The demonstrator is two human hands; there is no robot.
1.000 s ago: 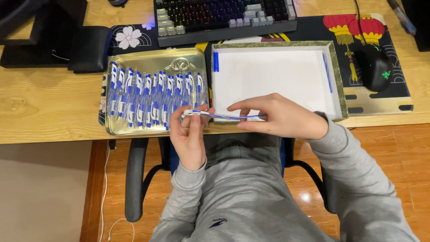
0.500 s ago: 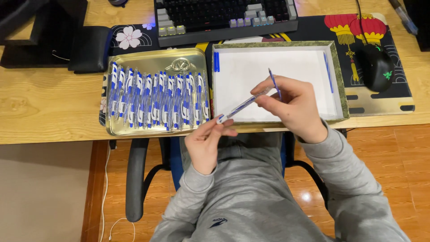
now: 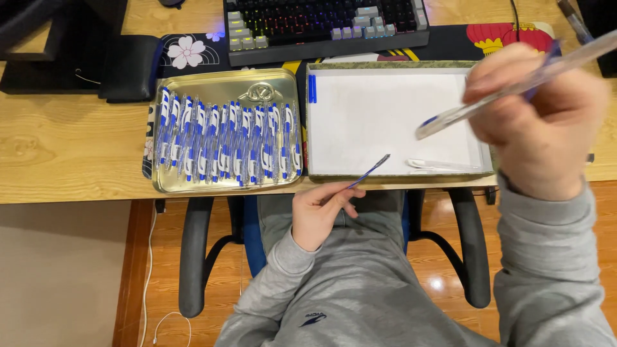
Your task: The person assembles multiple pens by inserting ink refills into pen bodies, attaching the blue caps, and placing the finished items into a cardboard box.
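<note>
My left hand [image 3: 320, 213] is low, just in front of the desk edge, pinching a thin blue ink refill [image 3: 368, 172] that points up and right. Raised close to the camera at the right, my right hand [image 3: 536, 125] grips a clear pen barrel [image 3: 508, 90] with a blue part near the fingers. A gold tray [image 3: 226, 185] on the left of the desk holds several blue-and-white pens in a row. To its right, a white-lined box [image 3: 385, 119] contains a blue piece [image 3: 312, 88] at its top left corner and a small clear part [image 3: 437, 165] near its front edge.
A keyboard [image 3: 321, 26] with lit keys lies behind the tray and box on a dark patterned desk mat [image 3: 186, 51]. A black object [image 3: 128, 67] sits at the left. Under me are a chair with black armrests [image 3: 193, 257] and a wooden floor.
The hands have pulled apart: the refill has come out of the barrel. My right hand rose toward the camera with the barrel; my left hand dropped slightly with the refill.
</note>
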